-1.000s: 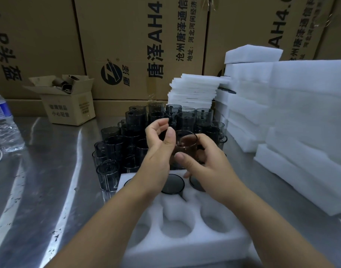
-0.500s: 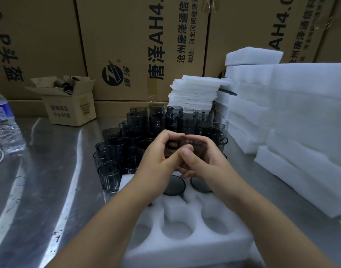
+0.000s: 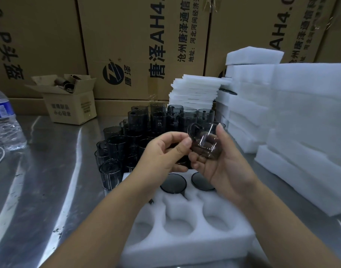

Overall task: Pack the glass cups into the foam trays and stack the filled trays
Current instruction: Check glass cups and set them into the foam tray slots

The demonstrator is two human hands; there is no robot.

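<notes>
smoky glass cup point(image 3: 204, 144) tilted, in the air over the far edge of foam tray point(image 3: 185, 244), mid bench point(image 3: 49, 171). right hand point(image 3: 223, 167) fingers curled round its body. left hand point(image 3: 165, 151) pinches its left side with thumb and forefinger. loose cups point(image 3: 138, 124) massed just beyond the tray.

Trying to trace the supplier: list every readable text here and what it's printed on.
"唐泽AH4.", cut off: middle carton.
"沧州唐泽通信", cut off: same carton.
"地址:河北河间经济开", cut off: same carton.
"AH4.0" and "唐泽通信": right carton.
"小心轻放", upside down: small open box; its other line is blurred.
Not readable: the print on the left carton and the label on the water bottle.
</notes>
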